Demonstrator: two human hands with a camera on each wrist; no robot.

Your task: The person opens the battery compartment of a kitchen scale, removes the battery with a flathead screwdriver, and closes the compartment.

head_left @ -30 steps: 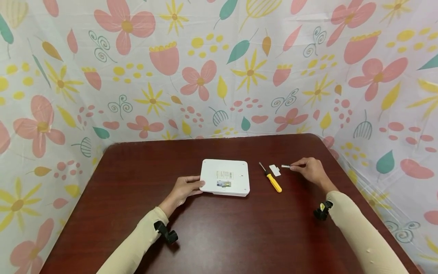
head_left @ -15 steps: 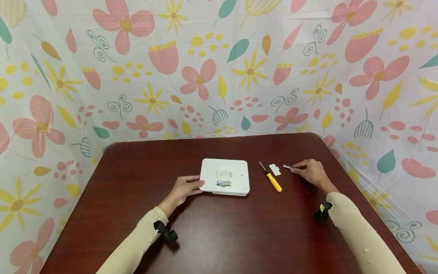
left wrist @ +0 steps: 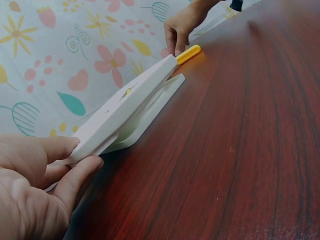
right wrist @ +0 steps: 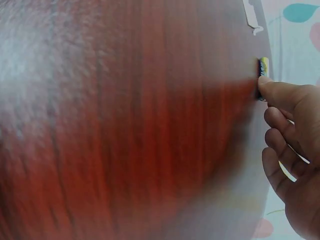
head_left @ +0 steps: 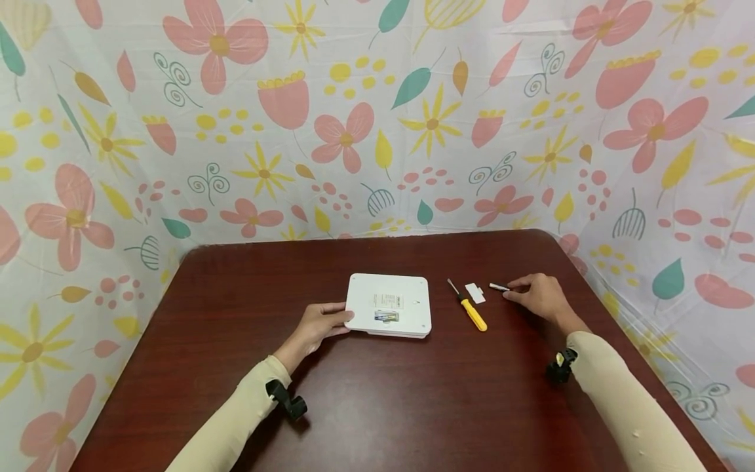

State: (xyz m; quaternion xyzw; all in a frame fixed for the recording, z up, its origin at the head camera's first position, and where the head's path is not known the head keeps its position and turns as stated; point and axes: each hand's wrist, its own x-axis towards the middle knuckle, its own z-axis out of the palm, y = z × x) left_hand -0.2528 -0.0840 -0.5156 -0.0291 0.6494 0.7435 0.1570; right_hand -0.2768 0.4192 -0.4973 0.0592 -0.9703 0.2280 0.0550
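Observation:
My left hand point(head_left: 321, 324) grips the left edge of a flat white device point(head_left: 368, 292), which looks like an upturned scale. On its top face are a printed label and an uncovered battery compartment point(head_left: 386, 316) with blue and yellow batteries in it. In the left wrist view, the device point(left wrist: 125, 102) is tilted, with a raised part under it. Over on the right, my right hand point(head_left: 539, 296) pinches a small battery point(head_left: 499, 287) between thumb and fingers, low over the table. The right wrist view shows that battery's yellow and blue wrapper point(right wrist: 263, 67) at the fingertips.
Between the device and my right hand lie a yellow-handled screwdriver point(head_left: 472, 314) and a small white battery cover point(head_left: 474, 293). The dark red wooden table point(head_left: 377, 400) ends at a flower-printed curtain point(head_left: 348, 78) behind and at both sides.
My right hand has shifted slightly to the right with the battery, which now sits at a slightly different angle. The left hand and the device have stayed put.

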